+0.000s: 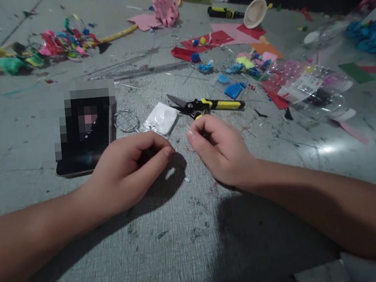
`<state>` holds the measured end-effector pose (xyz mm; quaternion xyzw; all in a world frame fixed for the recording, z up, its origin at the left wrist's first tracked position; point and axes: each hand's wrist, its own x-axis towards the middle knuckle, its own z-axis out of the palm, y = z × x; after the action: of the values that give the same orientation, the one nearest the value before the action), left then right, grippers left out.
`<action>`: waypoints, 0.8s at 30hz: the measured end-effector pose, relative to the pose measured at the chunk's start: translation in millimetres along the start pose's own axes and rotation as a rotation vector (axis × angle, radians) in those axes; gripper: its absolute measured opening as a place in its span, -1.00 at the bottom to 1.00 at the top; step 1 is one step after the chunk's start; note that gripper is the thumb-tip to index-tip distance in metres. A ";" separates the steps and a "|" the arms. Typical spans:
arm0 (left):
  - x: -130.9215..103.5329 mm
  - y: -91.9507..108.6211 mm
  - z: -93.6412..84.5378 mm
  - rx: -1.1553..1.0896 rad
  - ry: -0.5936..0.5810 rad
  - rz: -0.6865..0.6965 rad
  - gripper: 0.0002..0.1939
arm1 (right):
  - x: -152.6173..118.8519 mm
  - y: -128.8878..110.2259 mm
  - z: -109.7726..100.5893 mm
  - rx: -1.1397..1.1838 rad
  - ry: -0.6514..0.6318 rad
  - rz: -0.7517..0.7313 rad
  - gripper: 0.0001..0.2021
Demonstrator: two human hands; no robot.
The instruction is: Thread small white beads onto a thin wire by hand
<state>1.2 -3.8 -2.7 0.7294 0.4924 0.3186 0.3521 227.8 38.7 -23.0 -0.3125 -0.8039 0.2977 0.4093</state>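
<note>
My left hand (130, 169) hovers low over the grey surface, thumb and forefinger pressed together. Opposite it, my right hand (223, 149) is pinched too, with its fingertips turned to the left. Whatever either pinch holds is hidden or too thin to make out. Just beyond my left fingers lies a small clear packet with white stuff inside (162, 118). Beside it is a round frame of twisted wire (126, 121). Black-and-yellow pruning shears (224, 105) lie behind my right hand, blades pointing left. A phone (75, 163) rests by my left wrist, partly blurred out.
A crushed clear plastic bottle (314, 89) lies at the right. Red paper (212, 40), blue scraps (234, 90) and a paper cup (255, 12) are scattered behind. Colourful clay-like bits (66, 42) and a pink paper flower (165, 7) sit at the far left and back.
</note>
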 end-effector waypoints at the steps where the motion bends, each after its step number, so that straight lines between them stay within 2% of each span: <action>1: -0.1 -0.1 0.2 -0.013 0.002 -0.005 -0.83 | 0.2 0.0 -0.1 -0.001 -0.019 -0.001 -0.77; 5: -0.6 -0.2 1.2 -0.016 0.011 0.000 -0.83 | -0.4 0.8 0.4 -0.041 -0.093 -0.090 -0.71; 10: -0.6 -1.5 1.4 0.035 0.042 0.015 -0.82 | -2.9 3.3 2.4 -0.002 0.015 -0.113 -0.94; 15: 0.3 -3.9 1.7 0.055 0.048 0.025 -0.78 | -3.7 4.8 4.2 0.032 0.061 -0.202 -0.88; 24: -0.4 -0.7 0.1 0.069 0.040 0.023 -0.80 | -3.0 -1.0 4.8 0.026 0.092 -0.080 -0.95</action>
<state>0.8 -4.0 -3.5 0.7403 0.5015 0.3200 0.3130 224.8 34.8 -26.0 -0.2882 -0.7922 0.2769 0.4611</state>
